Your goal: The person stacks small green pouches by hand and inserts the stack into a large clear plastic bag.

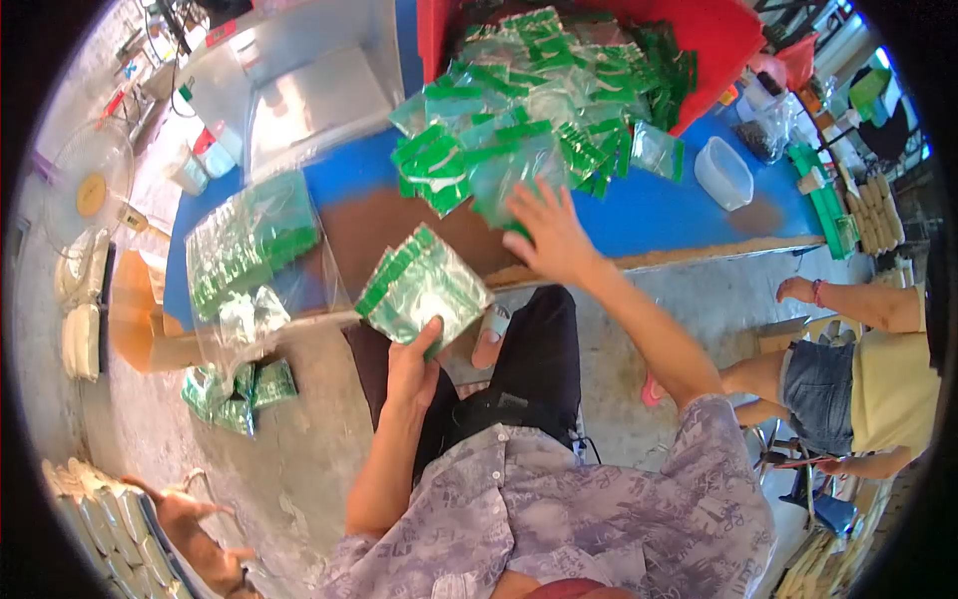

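Observation:
My left hand [414,364] is closed on a stack of clear packets with green bands [429,290], held over my lap at the table's front edge. My right hand [549,230] is spread, its fingers over a clear and green packet [509,175] at the front of a large pile. That pile of green-banded packets [559,80] spills out of a red bin [723,60] onto the blue table [639,225]. To the left lies a big clear bag filled with rows of similar packets [254,245].
A metal tray [324,105] stands at the back left, a clear plastic tub [723,173] at the right. A cardboard box [140,309] and green packets [239,399] are at the lower left. Another person [873,369] is at the right. A fan [92,190] stands far left.

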Available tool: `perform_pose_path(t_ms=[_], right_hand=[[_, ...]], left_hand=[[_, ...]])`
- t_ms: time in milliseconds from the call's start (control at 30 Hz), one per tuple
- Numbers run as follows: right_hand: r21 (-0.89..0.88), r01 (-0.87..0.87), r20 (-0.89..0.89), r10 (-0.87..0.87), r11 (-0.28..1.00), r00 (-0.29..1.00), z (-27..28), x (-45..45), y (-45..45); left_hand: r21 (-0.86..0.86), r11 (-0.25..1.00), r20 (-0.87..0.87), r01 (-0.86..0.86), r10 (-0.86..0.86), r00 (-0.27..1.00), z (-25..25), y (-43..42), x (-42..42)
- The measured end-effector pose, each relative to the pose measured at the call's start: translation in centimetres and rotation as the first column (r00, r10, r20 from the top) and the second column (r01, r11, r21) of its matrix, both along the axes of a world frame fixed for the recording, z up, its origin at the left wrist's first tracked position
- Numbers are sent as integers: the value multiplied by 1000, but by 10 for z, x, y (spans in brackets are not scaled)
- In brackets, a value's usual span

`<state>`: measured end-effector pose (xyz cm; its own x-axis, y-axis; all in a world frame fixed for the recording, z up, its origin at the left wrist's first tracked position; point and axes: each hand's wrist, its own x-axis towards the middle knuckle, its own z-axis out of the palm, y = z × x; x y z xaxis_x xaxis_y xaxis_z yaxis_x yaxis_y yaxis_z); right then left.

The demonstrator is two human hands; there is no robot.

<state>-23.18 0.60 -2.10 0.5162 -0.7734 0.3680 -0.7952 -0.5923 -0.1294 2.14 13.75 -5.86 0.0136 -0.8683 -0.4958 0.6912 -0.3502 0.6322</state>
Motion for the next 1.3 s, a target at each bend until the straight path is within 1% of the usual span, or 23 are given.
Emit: perform_pose_path(t_ms=[33,67,100,167,233,267,300,367,400,500,567,600,700,733,833,867,967,1000,1100,1133,1167,1233,1300], right_hand=[[21,-29,-60,30,999,998,-2,-1,8],[69,-136,-26,138,988,990,-7,3,21],[135,-282,79,274,950,959,-4,10,36],[285,-503,317,415,816,853,-1,17,40],[158,-327,378,249,932,892,22,13,13],[-18,-146,320,144,989,936,26,4,-9],[-54,-29,214,40,998,976,21,-7,-17],[-164,177,7,-179,970,984,1,-29,-30],[-131,86,-13,-88,988,996,-4,-29,-15],[124,-239,117,225,963,967,4,-2,45],[256,-330,257,266,908,929,8,3,44],[306,-368,335,262,878,905,8,3,40],[7,-144,143,141,990,980,8,0,7],[107,-245,153,228,964,962,-3,-2,5],[77,-281,17,281,957,960,-5,7,17],[107,-316,-32,321,943,947,-2,9,21],[292,-442,107,431,848,896,-4,26,39],[328,-524,355,412,786,839,-5,31,44],[403,-493,608,178,771,774,11,35,47],[359,-426,587,154,830,795,19,31,39],[141,-371,422,283,918,861,19,22,25],[43,-286,76,282,957,956,9,13,21],[81,-314,89,307,946,947,15,14,35]], left_hand=[[5,1000,-22,9,-9,1000,6,0,-1],[21,1000,-46,16,-15,999,10,0,-3],[3,999,-47,42,-42,998,6,-2,-5],[-23,996,-46,89,-90,995,-5,-2,-10],[-44,996,-21,80,-81,996,-6,-1,-12],[-52,995,-7,87,-87,996,-8,0,-11],[-66,994,6,91,-91,996,-9,-2,-11],[-70,993,-39,93,-96,995,1,1,-9],[-74,993,-60,93,-97,993,4,1,-9],[-67,994,-90,88,-94,991,-1,4,-14],[-41,989,-65,140,-143,988,-16,1,-17],[-39,991,-50,125,-127,991,-8,2,-21],[-99,990,-25,96,-99,995,-1,2,-17],[-76,992,-8,98,-99,995,3,2,-15],[-60,996,-23,68,-70,997,11,4,-13],[-81,993,-9,83,-84,996,8,2,-13],[-90,987,27,135,-133,991,-2,7,-6],[-85,984,25,157,-155,988,-1,7,-4],[-53,987,44,152,-150,988,-3,6,0],[-36,990,52,137,-135,989,-5,7,1],[-29,992,50,124,-122,991,-5,11,3],[-26,993,43,113,-112,993,-3,21,6],[-9,995,-16,96,-96,995,2,30,5]])
